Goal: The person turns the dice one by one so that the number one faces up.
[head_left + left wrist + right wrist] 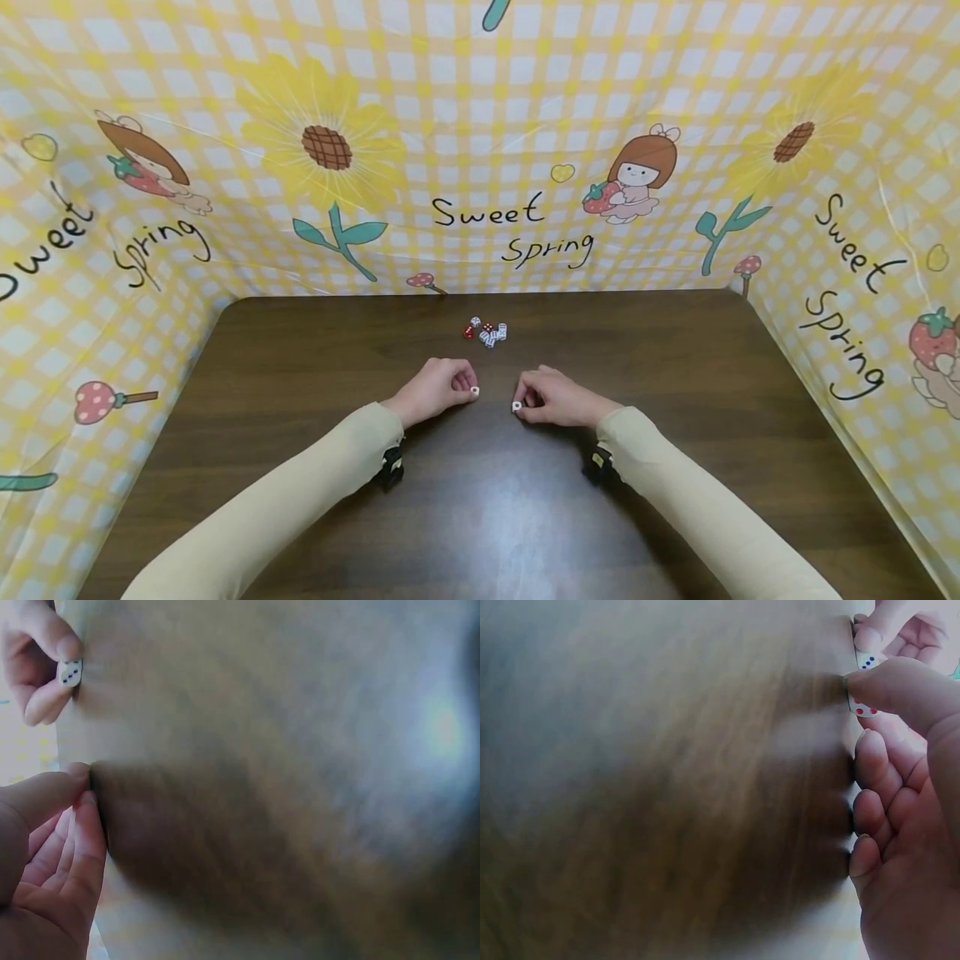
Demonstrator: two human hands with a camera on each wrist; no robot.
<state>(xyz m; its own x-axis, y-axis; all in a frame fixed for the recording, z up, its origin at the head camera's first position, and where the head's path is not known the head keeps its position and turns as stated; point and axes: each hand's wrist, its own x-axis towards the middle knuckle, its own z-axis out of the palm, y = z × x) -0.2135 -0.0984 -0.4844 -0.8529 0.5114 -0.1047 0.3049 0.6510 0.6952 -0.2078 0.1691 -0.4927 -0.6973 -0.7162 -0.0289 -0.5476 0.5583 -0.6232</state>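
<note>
My left hand [438,390] pinches a white die [475,392] between thumb and fingertips, low over the brown table. Facing it a short gap away, my right hand [555,397] pinches another white die [517,407]. In the right wrist view, red pips show on the right hand's die [864,709], and dark blue pips on the left hand's die [867,661] behind it. The left wrist view shows dark pips on the right hand's die [70,673]; there the left hand's own fingers [90,832] hide its die.
Beyond the hands, several white dice [491,337] lie clustered with red dice [468,332] on the brown table [315,333]. A yellow checked cloth [465,125] with printed flowers and figures walls the table at the back and both sides.
</note>
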